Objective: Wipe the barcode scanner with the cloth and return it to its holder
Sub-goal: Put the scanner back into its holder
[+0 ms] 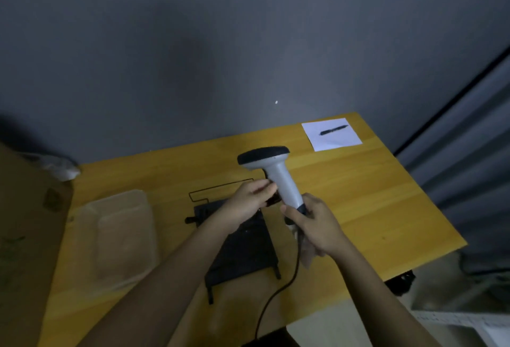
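The barcode scanner (278, 175) has a grey handle and a black head, and it stands tilted above the table with its head pointing away from me. My right hand (314, 228) grips the bottom of its handle. A pale scrap that looks like the cloth (305, 257) hangs under that hand. My left hand (248, 203) pinches a dark part at the top of the black holder (242, 250), right beside the scanner's handle. The holder's base rests on the wooden table (345, 195). The scanner's black cable (276, 297) runs down over the table's front edge.
A clear plastic tray (118, 230) lies left of the holder. A white paper sheet (342, 139) with a black pen (332, 130) sits at the far right corner. A cardboard box (24, 236) stands at the left edge, a grey wall behind.
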